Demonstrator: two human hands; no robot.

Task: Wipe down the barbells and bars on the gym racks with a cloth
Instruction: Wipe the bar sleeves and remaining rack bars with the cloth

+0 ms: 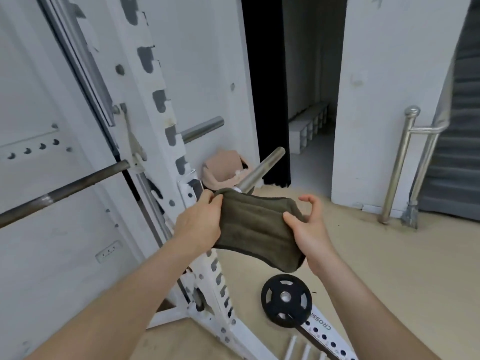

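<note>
Nearest the camera, two bare forearms reached forward, and between them the olive cloth [259, 229] was stretched flat, folded into a thick pad. The left hand [200, 222] had its grip clamped on the cloth's left edge, thumb and fingers pinching the upper corner; the right hand [310, 227] held the right edge under the thumb, though its index and other fingers curled loose above the fabric, so that grip looked only partly closed. Holding it taut this way probably served to present a clean face before wrapping it round a bar. Just below lay a black weight plate [286, 300] on the floor, resting against the white rack base [322, 333], whose printed lettering was cut off. Directly behind the cloth's top edge the steel barbell sleeve [261, 170] jutted up and away to the right; where it met the rack was hidden by the cloth and left hand. The barbell's darker, dull shaft [65, 189] ran off to the left past the white notched upright [166, 131], its far end out of frame. A second shiny peg [204, 129] stuck out higher up. Beyond sat a beige bin [223, 167], a dark doorway, and a steel handrail [405, 162] by stairs, their detail too blurred to read.
</note>
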